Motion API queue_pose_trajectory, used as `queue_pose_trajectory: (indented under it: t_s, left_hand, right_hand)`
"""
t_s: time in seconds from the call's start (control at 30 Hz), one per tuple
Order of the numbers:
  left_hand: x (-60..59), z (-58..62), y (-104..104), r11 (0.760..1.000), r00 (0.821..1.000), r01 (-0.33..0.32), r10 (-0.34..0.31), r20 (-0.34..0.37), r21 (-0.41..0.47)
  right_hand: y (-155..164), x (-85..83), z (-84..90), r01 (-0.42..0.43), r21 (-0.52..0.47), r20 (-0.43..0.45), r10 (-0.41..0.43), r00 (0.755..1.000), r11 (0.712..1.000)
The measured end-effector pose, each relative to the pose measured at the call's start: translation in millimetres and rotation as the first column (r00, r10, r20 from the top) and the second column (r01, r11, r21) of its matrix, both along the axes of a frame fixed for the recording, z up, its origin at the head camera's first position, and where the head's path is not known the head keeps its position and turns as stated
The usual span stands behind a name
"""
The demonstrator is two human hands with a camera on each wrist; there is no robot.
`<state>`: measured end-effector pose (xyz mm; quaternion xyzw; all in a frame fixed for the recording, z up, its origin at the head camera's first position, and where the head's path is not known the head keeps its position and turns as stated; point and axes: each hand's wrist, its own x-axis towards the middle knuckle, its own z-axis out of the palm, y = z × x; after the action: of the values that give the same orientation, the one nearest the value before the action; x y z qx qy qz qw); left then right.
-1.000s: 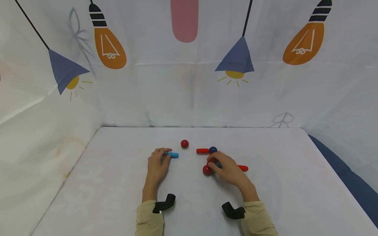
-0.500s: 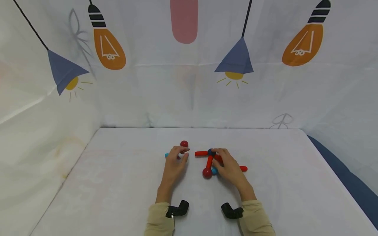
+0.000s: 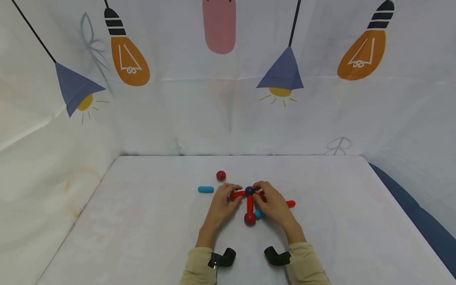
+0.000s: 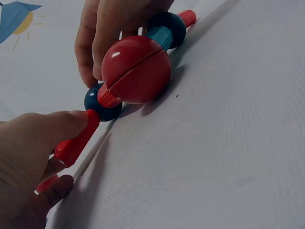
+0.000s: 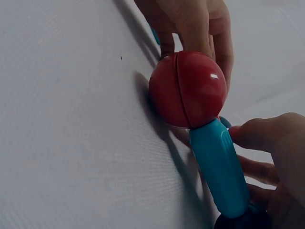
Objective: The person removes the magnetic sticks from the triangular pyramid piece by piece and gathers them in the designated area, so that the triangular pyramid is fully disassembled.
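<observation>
- Your left hand point(image 3: 221, 204) pinches the short red plastic stick point(image 3: 237, 194) that runs out to the left from the dark blue ball point(image 3: 249, 190). In the left wrist view, the thumb lies along that stick point(image 4: 76, 138) right up to the ball point(image 4: 101, 102).
- Your right hand point(image 3: 272, 202) sits on the other side of the same ball, its fingertips curled onto the joint. Its fingers cover what they touch there, so I cannot tell exactly which piece they grip.
- The built figure of sticks and balls lies on the white cloth-covered counter point(image 3: 142, 221), between your two hands. The dark blue ball is the hub at its far end.
- From the hub, a second red stick point(image 3: 249, 204) runs toward you and ends in a glossy red plastic ball point(image 3: 249, 218).
- A turquoise plastic stick point(image 3: 258, 214) touches that red ball on its right. In the right wrist view, it point(image 5: 218, 167) runs from the red ball point(image 5: 187, 89) toward your right hand.
- Another red stick end point(image 3: 290, 204) shows past the right side of your right hand.
- A loose turquoise stick point(image 3: 205, 189) lies on the counter just left of your left hand, not touching it.
- A loose red ball point(image 3: 221, 175) rests behind it, apart from the figure.
- A printed white backdrop with orange bulbs and blue lamps point(image 3: 281, 75) stands behind the counter.
</observation>
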<state>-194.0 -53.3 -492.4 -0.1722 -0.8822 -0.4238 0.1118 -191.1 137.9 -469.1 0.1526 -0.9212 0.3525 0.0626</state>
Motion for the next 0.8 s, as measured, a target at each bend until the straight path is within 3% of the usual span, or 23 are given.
queue_pose_trajectory:
  t_s: [0.37, 0.6, 0.8]
  left_hand:
    - [0.3, -3.1, -1.7, 0.999, 1.0, 0.014, -0.014, 0.013, -0.032]
    - [1.9, -2.8, -13.1, 0.997, 0.995, 0.06, -0.055, 0.083, -0.053]
    - [0.4, 2.7, -35.7, 1.0, 0.998, 0.011, -0.01, 0.068, -0.012]
  right_hand:
    - [-9.1, 2.6, -1.0, 0.096, 0.025, -0.01, -0.096, 0.995, 0.995]
    - [-11.6, 2.5, 1.2, 0.119, 0.029, 0.029, -0.12, 0.992, 0.992]
    - [-9.8, 2.8, 2.3, 0.132, 0.03, 0.075, -0.134, 0.988, 0.991]
